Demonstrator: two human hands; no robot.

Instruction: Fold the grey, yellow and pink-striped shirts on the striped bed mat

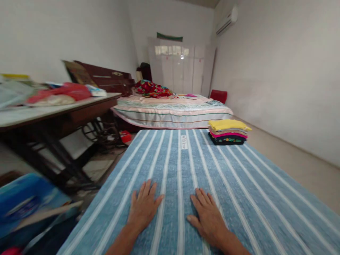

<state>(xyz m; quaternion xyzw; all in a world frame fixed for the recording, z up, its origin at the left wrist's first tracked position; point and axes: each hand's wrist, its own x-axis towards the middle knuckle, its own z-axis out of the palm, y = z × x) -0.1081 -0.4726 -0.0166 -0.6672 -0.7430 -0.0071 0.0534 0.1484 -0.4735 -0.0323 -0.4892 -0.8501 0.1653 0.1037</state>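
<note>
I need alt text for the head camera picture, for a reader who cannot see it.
Two bare hands, left hand and right hand, lie flat, fingers spread, on a blue cloth with white stripes. A stack of folded clothes sits at the cloth's far right corner; behind are a bed and a table.

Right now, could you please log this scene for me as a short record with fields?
left hand: left hand flat, palm down on the blue striped cloth
right hand: right hand flat on the same cloth, apart from the left
held: nothing
far corner: stack of folded clothes, yellow piece on top
behind: bed with a red floral bundle
left side: wooden table, cluttered
</note>
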